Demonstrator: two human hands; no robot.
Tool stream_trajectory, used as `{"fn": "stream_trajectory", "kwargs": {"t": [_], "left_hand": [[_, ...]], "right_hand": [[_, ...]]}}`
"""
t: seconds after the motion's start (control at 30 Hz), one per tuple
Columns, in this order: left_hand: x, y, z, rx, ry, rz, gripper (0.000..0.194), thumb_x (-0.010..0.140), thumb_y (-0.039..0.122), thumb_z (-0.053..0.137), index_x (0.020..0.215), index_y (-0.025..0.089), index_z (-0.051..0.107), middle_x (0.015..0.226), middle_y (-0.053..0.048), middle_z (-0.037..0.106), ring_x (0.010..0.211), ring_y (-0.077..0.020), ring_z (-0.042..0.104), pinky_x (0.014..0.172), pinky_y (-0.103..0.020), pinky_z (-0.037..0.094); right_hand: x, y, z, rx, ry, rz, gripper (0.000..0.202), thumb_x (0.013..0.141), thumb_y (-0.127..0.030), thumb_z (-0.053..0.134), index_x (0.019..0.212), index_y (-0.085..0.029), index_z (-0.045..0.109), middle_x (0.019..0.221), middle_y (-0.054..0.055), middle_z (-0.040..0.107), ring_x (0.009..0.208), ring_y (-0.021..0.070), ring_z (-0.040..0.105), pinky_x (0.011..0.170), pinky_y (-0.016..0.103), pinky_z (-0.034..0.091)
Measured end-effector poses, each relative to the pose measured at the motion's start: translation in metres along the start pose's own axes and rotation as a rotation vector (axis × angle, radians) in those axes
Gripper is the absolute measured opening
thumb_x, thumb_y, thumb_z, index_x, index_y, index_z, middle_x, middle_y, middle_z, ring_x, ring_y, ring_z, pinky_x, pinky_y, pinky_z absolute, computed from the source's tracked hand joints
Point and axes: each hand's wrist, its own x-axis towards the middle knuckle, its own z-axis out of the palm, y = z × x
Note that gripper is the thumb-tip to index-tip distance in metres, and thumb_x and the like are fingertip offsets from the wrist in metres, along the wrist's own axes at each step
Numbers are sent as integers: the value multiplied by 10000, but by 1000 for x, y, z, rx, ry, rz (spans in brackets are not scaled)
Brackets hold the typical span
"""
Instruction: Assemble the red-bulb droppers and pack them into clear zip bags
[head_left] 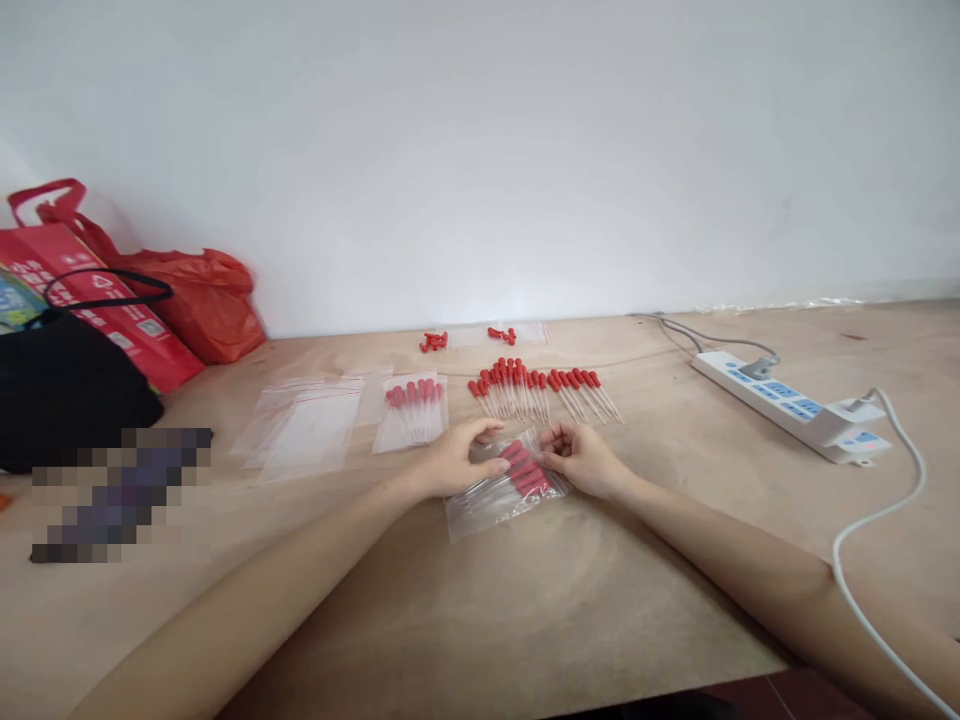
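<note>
A clear zip bag (484,517) with several red-bulbed droppers (527,472) inside lies slantwise on the table in front of me. My left hand (454,460) grips its far left side, thumb over the plastic and the droppers. At the bag's right end, by the red bulbs, my right hand (585,460) pinches the edge between thumb and fingers. Just beyond my hands, loose droppers (514,385) with red bulbs lie in a row. A second filled bag (411,412) rests to their left, beside a spread of flat zip bags (311,430).
Loose red bulbs (433,343) and another clear bag (465,335) lie near the wall. A white power strip (787,405) with cables stands on the right. Red bags (202,300) and a black bag (75,385) fill the left, with a blurred dark object (127,495) before them.
</note>
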Motion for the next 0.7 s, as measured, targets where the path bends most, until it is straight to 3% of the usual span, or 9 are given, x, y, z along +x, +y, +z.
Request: {"fn": "stream_trajectory", "kwargs": {"t": [0.13,0.23,0.3,0.43,0.53,0.57,0.7], "left_hand": [[25,8,6,-31,-112,-94,674,546,356,732,1129,143,469,979,-80,583,839,-203,568,690,-302,457],[32,11,3,-103,-203,-111,487,510,341,749,901,122,561,743,-17,597,666,-164,565,573,-257,434],[29,9,-3,-182,-181,-105,345,535,324,735,762,125,568,671,4,589,631,-144,558,561,-240,425],[19,-10,-24,-344,181,-222,333,501,278,762,712,135,547,608,10,588,573,-140,562,528,-240,432],[17,-34,-51,-384,379,-265,392,541,310,748,814,138,526,700,-19,616,627,-150,591,580,-268,471],[19,-43,-61,-423,524,-295,398,511,285,767,788,130,527,710,-32,623,636,-157,600,603,-281,483],[31,-71,-89,-374,715,-368,348,588,203,717,819,123,470,712,-37,602,619,-143,596,646,-314,496]], "right_hand": [[-4,-6,11,147,25,-104,331,620,-307,627,873,-178,457,586,-55,504,464,68,428,463,213,347],[-6,-11,14,199,30,-166,339,653,-362,608,890,-185,443,629,-41,505,506,75,446,497,224,361],[-5,-12,12,198,56,-164,343,659,-402,601,876,-187,444,635,-38,494,521,78,447,504,229,364],[-4,-10,9,178,90,-130,362,656,-434,593,875,-187,446,629,-44,466,498,71,408,475,223,346],[-4,-7,8,161,90,-130,349,672,-412,582,896,-184,441,655,-40,468,506,69,406,485,225,349],[-3,-6,8,155,90,-133,346,678,-401,579,907,-184,438,663,-39,468,513,70,411,494,227,353],[-1,-1,7,142,84,-137,346,695,-366,568,949,-184,421,682,-39,465,526,73,419,506,231,359]]}}
